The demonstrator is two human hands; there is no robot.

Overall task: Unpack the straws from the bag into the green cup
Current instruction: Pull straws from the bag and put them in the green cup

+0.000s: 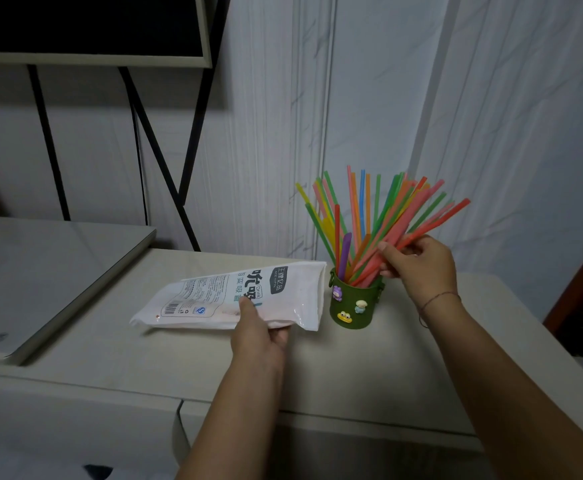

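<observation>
- A flat grey slab [40, 271] lies at the far left, its right edge near the left end of the bag [214, 299]. Open worktop [369, 375] runs along the near edge.
- The bag stretches across the centre, its right end just beside the green cup [352, 306].
- The left hand [257, 337] pinches the bag's near edge, thumb on top and fingers curled beneath.
- The cup stands upright, well in from the right edge, with straws [363, 216] fanning out of it.
- The right hand [421, 268] grips a bunch of those straws just above the rim, fingers curled round them.
- Behind are a white panelled wall [491, 98] and, far left, black frame legs [165, 168].
</observation>
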